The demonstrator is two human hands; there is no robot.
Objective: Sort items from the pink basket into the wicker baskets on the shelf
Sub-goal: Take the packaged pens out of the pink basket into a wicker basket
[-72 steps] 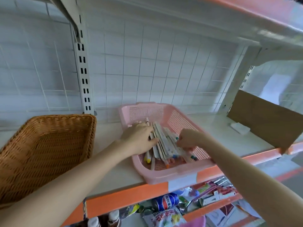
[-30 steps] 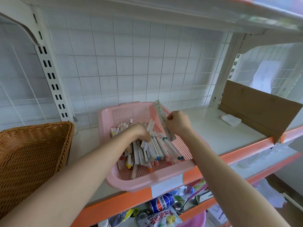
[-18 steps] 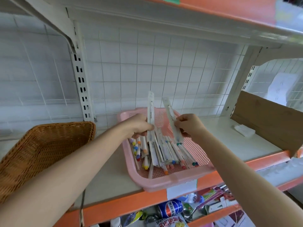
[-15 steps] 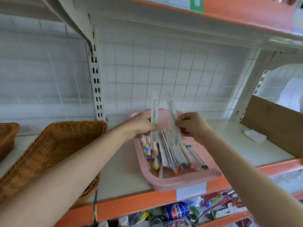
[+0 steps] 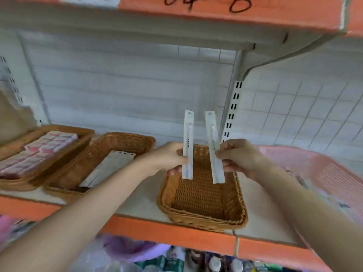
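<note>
Pink basket (image 5: 324, 173), of perforated plastic, is set at the right of the shelf (image 5: 145, 203). A woven wicker basket (image 5: 206, 220) is placed beside it. Above this, the left hand (image 5: 169, 158) is closed on a flat white left packet (image 5: 188, 134), the right hand (image 5: 239, 158) on a right packet (image 5: 213, 134).

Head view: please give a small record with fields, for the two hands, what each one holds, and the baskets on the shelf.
left hand: pinches a long white packet, upright
right hand: pinches a second long white packet, slightly tilted
packets: apart, not touching, above the near wicker basket
middle wicker basket: holds flat white packets
far left wicker basket: holds pink packs
pink basket: at the right, on the same shelf
</note>
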